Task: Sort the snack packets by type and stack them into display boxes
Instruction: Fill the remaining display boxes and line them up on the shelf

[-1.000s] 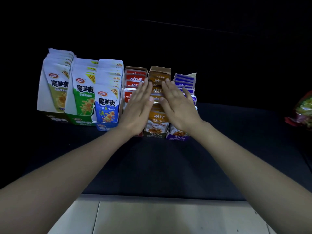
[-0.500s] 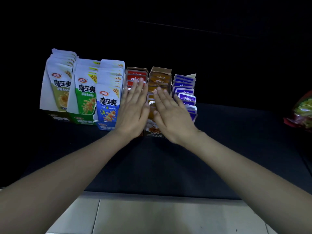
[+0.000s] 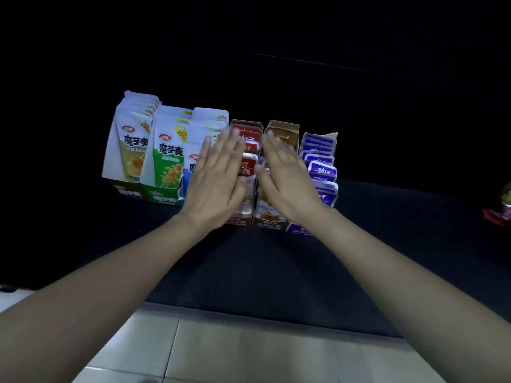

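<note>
Evidently both hands had drifted leftward along the row over the last second. They had lain over the brown and purple end, but now the left hand (image 3: 218, 181) covered the front of the blue packets (image 3: 192, 168) and the near edge of the red packets (image 3: 249, 164). The right hand (image 3: 287, 181) lay across the brown box (image 3: 283, 131), and the purple packets (image 3: 322, 170) stood uncovered beside it. Each hand was flat, palm down, with fingers straight and close together, and neither had hold of anything. A narrow gap between them showed one red packet. The olive packets (image 3: 132, 150) and green packets (image 3: 168, 158) stood upright in their boxes at the far left, apparently undisturbed. With every box filled with one colour, the sorting looked essentially done, and the sweep of the palms read as a final patting-down to level the stacks. Much was unclear, though. The fingertips were smeared with motion, so I could not tell whether the palms pressed the packet tops or only passed just above them. The blue box front and most of the brown packets were hidden under the hands. The dark table (image 3: 262, 272) swallowed its own far edge and everything beyond the row. A red and green bag (image 3: 504, 207) at the right was cut off by the frame, too little of it showing to say whether more snacks waited there. Pale floor tiles (image 3: 249, 355) showed below.
</note>
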`<state>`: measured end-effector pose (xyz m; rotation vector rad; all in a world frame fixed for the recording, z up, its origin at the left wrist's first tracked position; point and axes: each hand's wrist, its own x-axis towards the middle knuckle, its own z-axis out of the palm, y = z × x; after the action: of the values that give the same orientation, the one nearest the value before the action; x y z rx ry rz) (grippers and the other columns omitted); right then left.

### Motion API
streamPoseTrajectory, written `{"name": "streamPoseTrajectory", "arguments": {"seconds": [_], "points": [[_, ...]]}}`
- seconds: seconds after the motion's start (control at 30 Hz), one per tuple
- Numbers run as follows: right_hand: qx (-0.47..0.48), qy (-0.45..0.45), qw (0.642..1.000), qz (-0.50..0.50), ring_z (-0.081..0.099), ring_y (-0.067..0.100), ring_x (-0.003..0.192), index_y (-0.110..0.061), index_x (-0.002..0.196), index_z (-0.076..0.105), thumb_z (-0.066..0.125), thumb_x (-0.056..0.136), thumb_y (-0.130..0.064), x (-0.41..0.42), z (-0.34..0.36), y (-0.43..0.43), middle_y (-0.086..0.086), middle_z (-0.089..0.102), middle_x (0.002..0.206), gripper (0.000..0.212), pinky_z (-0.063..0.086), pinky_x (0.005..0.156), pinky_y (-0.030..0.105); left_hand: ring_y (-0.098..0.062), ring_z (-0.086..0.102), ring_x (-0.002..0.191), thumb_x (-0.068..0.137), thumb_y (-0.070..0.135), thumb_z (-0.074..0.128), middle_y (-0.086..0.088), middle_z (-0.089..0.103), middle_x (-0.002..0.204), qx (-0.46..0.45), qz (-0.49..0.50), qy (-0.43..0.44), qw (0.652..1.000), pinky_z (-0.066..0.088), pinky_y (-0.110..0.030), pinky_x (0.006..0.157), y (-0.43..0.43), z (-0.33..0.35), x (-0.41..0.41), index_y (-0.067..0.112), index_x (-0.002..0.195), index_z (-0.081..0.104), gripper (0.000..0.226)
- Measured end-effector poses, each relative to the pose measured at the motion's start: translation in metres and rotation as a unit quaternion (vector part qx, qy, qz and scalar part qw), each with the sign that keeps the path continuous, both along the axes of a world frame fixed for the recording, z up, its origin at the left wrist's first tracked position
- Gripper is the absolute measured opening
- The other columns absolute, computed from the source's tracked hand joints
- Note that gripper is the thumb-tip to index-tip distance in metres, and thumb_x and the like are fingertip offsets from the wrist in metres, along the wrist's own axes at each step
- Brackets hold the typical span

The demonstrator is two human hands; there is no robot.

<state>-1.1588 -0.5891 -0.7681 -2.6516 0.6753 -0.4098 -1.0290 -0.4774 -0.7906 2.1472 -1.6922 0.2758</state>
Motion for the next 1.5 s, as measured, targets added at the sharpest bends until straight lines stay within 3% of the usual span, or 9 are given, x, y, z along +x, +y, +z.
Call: {"name": "streamPoseTrajectory", "arguments": {"seconds": [0.17, 0.3, 0.4, 0.5, 0.6, 0.93, 1.1, 1.27, 1.5], "points": [[0.097, -0.019, 0.995, 0.030, -0.001, 0.015, 0.150, -0.014, 0.155, -0.001, 0.028, 0.106, -0.037, 0.049, 0.001, 0.023, 0.004, -0.007, 0.163, 0.061, 0.009, 0.121, 0.033, -0.018, -0.006, 0.150, 0.096, 0.033, 0.017, -0.009, 0.000, 0.163, 0.006, 0.168, 0.120, 0.978, -0.005, -0.037, 0.122, 0.031, -0.002, 0.043, 0.008, 0.155, 0.006, 0.064], [0.061, 0.031, 0.996, 0.053, -0.008, 0.015, 0.150, -0.011, 0.155, -0.005, 0.035, 0.105, -0.029, 0.076, -0.016, 0.032, 0.005, -0.014, 0.162, 0.066, 0.005, 0.121, 0.031, -0.010, -0.010, 0.148, 0.099, 0.034, 0.014, 0.000, -0.003, 0.163, 0.048, 0.138, 0.178, 0.973, -0.009, -0.033, 0.121, 0.044, -0.011, 0.064, 0.017, 0.155, 0.000, 0.061], [0.016, 0.035, 0.999, 0.028, -0.005, 0.017, 0.151, -0.008, 0.155, 0.000, 0.047, 0.099, -0.014, 0.083, -0.023, 0.029, 0.006, -0.010, 0.163, 0.073, 0.011, 0.122, 0.035, -0.008, -0.010, 0.148, 0.105, 0.030, 0.020, 0.004, -0.004, 0.163, 0.063, 0.116, 0.197, 0.971, -0.012, -0.027, 0.118, 0.044, -0.012, 0.059, 0.018, 0.154, -0.003, 0.056], [-0.016, 0.036, 0.999, 0.001, -0.004, 0.018, 0.151, -0.010, 0.156, 0.001, 0.045, 0.101, -0.015, 0.081, -0.025, 0.024, 0.004, -0.007, 0.163, 0.071, 0.009, 0.120, 0.035, -0.009, -0.011, 0.148, 0.105, 0.029, 0.025, 0.004, -0.008, 0.162, 0.044, 0.100, 0.172, 0.979, -0.008, -0.030, 0.120, 0.039, -0.007, 0.060, 0.020, 0.155, -0.005, 0.059], [-0.037, 0.083, 0.996, -0.008, -0.001, 0.018, 0.151, -0.011, 0.156, 0.001, 0.041, 0.103, -0.021, 0.084, -0.023, 0.021, 0.003, -0.008, 0.163, 0.067, 0.012, 0.122, 0.038, -0.012, -0.014, 0.148, 0.105, 0.035, 0.023, 0.003, -0.014, 0.161, 0.085, 0.097, 0.148, 0.980, -0.006, -0.033, 0.121, 0.029, -0.008, 0.064, 0.023, 0.155, -0.005, 0.059], [-0.064, 0.130, 0.989, 0.002, -0.005, 0.020, 0.151, -0.013, 0.156, -0.002, 0.043, 0.102, -0.034, 0.081, -0.001, 0.022, 0.004, -0.012, 0.163, 0.074, 0.005, 0.120, 0.038, -0.016, -0.010, 0.149, 0.104, 0.041, 0.026, -0.001, -0.008, 0.163, 0.063, 0.114, 0.120, 0.984, -0.006, -0.037, 0.121, 0.029, -0.001, 0.079, 0.023, 0.155, 0.000, 0.060], [-0.085, 0.162, 0.983, -0.007, -0.001, 0.020, 0.151, -0.015, 0.156, 0.003, 0.038, 0.103, -0.038, 0.072, 0.006, 0.016, 0.005, -0.006, 0.164, 0.068, 0.002, 0.122, 0.041, -0.019, -0.014, 0.149, 0.103, 0.045, 0.026, -0.003, -0.015, 0.162, 0.133, 0.118, 0.102, 0.979, -0.005, -0.038, 0.120, 0.017, -0.001, 0.082, 0.026, 0.155, -0.008, 0.065], [-0.116, 0.165, 0.978, -0.046, -0.003, 0.022, 0.151, -0.017, 0.156, 0.002, 0.030, 0.103, -0.047, 0.036, 0.007, 0.005, 0.007, -0.006, 0.164, 0.067, 0.001, 0.120, 0.039, -0.020, -0.016, 0.149, 0.102, 0.042, 0.029, -0.003, -0.014, 0.162, 0.033, 0.051, 0.029, 0.998, -0.007, -0.040, 0.121, 0.007, 0.006, 0.066, 0.021, 0.156, -0.002, 0.065], [-0.037, 0.218, 0.969, -0.107, -0.009, 0.022, 0.150, -0.020, 0.156, 0.005, 0.018, 0.101, -0.056, 0.012, -0.013, -0.012, 0.005, -0.009, 0.163, 0.067, 0.004, 0.120, 0.044, -0.022, -0.022, 0.147, 0.100, 0.053, 0.024, -0.004, -0.021, 0.160, 0.138, 0.082, 0.014, 0.987, -0.009, -0.047, 0.120, -0.025, -0.005, 0.060, 0.017, 0.155, -0.009, 0.073]]}}
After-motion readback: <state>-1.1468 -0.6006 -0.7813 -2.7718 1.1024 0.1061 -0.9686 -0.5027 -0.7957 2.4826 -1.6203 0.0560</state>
